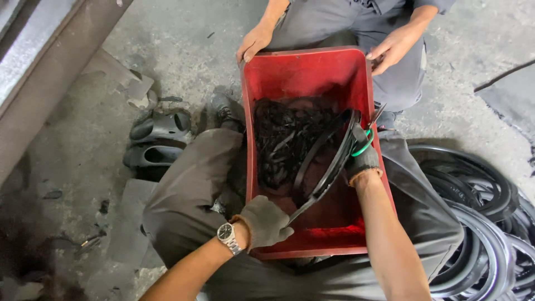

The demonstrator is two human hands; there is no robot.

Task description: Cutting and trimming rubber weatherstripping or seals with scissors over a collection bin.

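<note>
The left hand (266, 222), in a grey work glove with a wristwatch (225, 232) above the cuff, is closed around the lower end of a black rubber ring (326, 167), at the near left corner of a red plastic crate (304, 69). The right hand (363, 158), also gloved, is closed on the upper part of the same ring and on a pair of scissors with green handles (365, 142); the blades point up and away past the crate's right rim. The ring stands tilted on edge inside the crate, running from the left hand near the front wall up to the right hand by the right wall.

Behind the ring, a heap of thin black rubber trimmings (284, 139) lies on the crate floor, toward the far half. The crate rests between the person's knees, on trousers of grey-brown cloth (189, 189).

At the far end of the crate a second person in grey clothing crouches; one bare hand (253, 43) rests on the far left corner of the rim and the other bare hand (393, 49) touches the far right corner, fingers loosely curled.

To the right, on the concrete floor (184, 39), a pile of black rubber rings (479, 223) lies stacked and overlapping. To the left of the crate lie two dark moulded rubber pieces (156, 142), side by side, and flat grey slabs (120, 78) lie near a metal beam (50, 61) along the upper left.
</note>
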